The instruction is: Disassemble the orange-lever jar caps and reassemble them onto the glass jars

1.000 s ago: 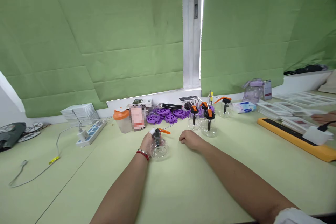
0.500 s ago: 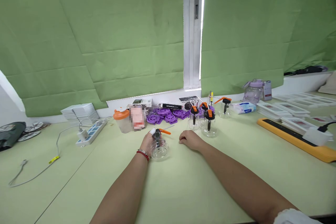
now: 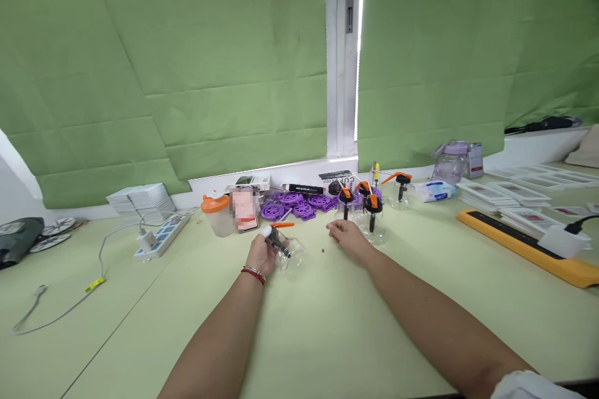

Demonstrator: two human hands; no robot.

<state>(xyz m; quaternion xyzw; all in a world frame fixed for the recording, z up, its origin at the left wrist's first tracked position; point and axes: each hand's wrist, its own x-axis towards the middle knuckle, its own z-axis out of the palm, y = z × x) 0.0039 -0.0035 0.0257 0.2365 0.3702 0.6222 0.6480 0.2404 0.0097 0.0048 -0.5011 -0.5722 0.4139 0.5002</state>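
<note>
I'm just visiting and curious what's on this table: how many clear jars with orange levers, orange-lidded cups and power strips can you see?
Clear jars with orange levers: 5 (1 in the left hand)
Orange-lidded cups: 1
Power strips: 2
Total: 8

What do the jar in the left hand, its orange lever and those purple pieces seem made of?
Jar: glossy glass or clear plastic; the table shows through. Orange lever: probably smooth plastic, judging by even, opaque colour. Purple pieces: likely satin plastic, evenly coloured and openwork.
</note>
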